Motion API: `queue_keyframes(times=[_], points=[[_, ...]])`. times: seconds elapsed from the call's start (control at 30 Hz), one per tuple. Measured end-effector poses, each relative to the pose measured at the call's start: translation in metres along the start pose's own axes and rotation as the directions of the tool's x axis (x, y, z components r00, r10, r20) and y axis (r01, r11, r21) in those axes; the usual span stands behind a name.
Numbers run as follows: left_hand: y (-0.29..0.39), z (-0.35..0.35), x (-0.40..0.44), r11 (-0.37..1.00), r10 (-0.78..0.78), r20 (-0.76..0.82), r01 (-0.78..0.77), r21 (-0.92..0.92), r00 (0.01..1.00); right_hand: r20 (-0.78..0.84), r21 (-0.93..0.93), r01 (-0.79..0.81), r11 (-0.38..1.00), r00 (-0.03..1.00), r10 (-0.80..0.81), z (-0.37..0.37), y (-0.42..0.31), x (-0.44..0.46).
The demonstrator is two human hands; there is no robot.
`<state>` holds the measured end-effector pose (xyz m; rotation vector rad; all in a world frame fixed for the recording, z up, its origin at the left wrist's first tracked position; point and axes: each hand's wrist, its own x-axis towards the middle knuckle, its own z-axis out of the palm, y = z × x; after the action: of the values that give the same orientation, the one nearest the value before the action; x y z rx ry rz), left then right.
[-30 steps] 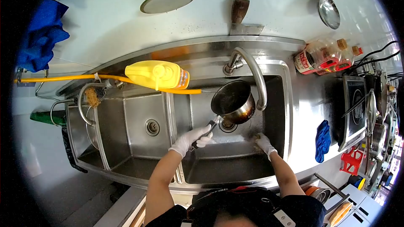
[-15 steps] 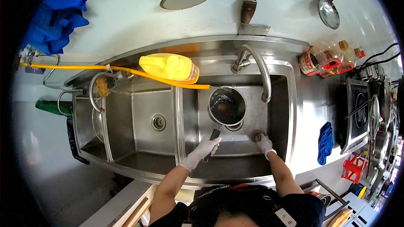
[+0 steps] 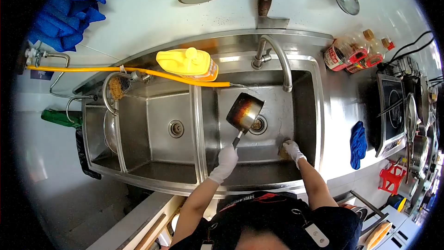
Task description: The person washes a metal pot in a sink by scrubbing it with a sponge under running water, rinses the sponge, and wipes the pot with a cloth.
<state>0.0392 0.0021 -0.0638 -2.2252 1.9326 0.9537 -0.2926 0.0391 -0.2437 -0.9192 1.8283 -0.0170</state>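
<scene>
My left hand [image 3: 227, 161], in a white glove, is closed round the handle of a saucepan [image 3: 245, 112]. The pan is tipped on its side over the right sink basin [image 3: 273, 111], showing its scorched brown and black outside. My right hand [image 3: 293, 149], also gloved in white, is low in the same basin and closed on a brownish scrubbing pad [image 3: 282, 151], whose exact kind is unclear. Water runs from the end of a yellow hose [image 3: 175, 79] at the basin's back left. The drain [image 3: 258, 124] lies between the pan and my right hand.
A curved faucet [image 3: 286, 71] arches over the right basin. A yellow jug [image 3: 187, 63] stands behind the divider [image 3: 197, 129]. Large plastic bottles [image 3: 340, 55] and a blue cloth [image 3: 357, 144] lie to the right, near a cooktop [image 3: 392, 106]. A cleaver [image 3: 270, 21] hangs on the wall.
My left hand has turned the saucepan from opening upward to tipped on its side, so its outside now shows. The right hand has stayed low in the basin with the pad.
</scene>
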Motion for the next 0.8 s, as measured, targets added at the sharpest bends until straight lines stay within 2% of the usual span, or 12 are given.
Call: queue_keyframes(times=[0.23,0.27,0.37,0.43,0.47,0.5,0.53,0.57,0.6,0.63,0.7,0.8], points=[[-0.018,0.004,-0.007,0.949,0.125,-0.186,-0.062,0.308,0.975,0.043,-0.056,0.040,0.998,0.998,-0.038,-0.003,-0.013,-0.027],[-0.019,0.003,-0.008,0.930,0.142,-0.218,-0.055,0.363,0.966,-0.043,-0.126,0.115,0.985,0.992,-0.121,-0.004,-0.017,-0.038],[-0.015,-0.009,-0.020,0.856,0.229,-0.285,-0.053,0.514,0.931,0.027,-0.195,0.173,0.965,0.985,-0.171,-0.013,-0.026,-0.059],[-0.023,-0.007,-0.023,0.914,0.213,-0.233,-0.110,0.390,0.949,-0.197,0.081,0.131,0.988,0.974,-0.113,-0.026,-0.064,-0.100],[-0.019,-0.016,-0.029,0.972,0.151,-0.129,-0.124,0.200,0.980,-0.398,-0.163,0.243,0.956,0.870,-0.290,-0.028,-0.067,-0.092],[-0.020,-0.013,-0.033,0.997,0.075,-0.010,-0.074,0.016,0.997,-0.438,-0.071,0.360,0.930,0.826,-0.353,-0.038,-0.084,-0.101],[-0.018,-0.015,-0.039,0.989,0.084,0.038,-0.078,-0.129,0.996,-0.573,-0.030,0.575,0.818,0.660,-0.485,-0.039,-0.116,-0.116],[-0.010,-0.027,-0.046,0.965,0.034,0.163,0.010,-0.261,0.986,-0.498,0.019,0.548,0.836,0.730,-0.467,-0.047,-0.153,-0.136],[-0.012,-0.024,-0.047,0.906,0.044,0.247,0.066,-0.418,0.968,-0.438,0.052,0.649,0.759,0.697,-0.567,-0.048,-0.189,-0.154],[-0.010,-0.024,-0.054,0.817,0.106,0.147,-0.002,-0.577,0.983,-0.386,0.092,0.735,0.672,0.648,-0.656,-0.045,-0.228,-0.175],[-0.015,-0.032,-0.057,0.493,0.162,0.471,0.342,-0.800,0.867,-0.181,0.223,0.811,0.541,0.579,-0.795,-0.030,-0.324,-0.243],[-0.032,-0.045,-0.072,0.331,0.315,0.468,0.367,-0.870,0.826,0.032,0.031,0.953,0.301,0.300,-0.954,0.030,-0.416,-0.250]])
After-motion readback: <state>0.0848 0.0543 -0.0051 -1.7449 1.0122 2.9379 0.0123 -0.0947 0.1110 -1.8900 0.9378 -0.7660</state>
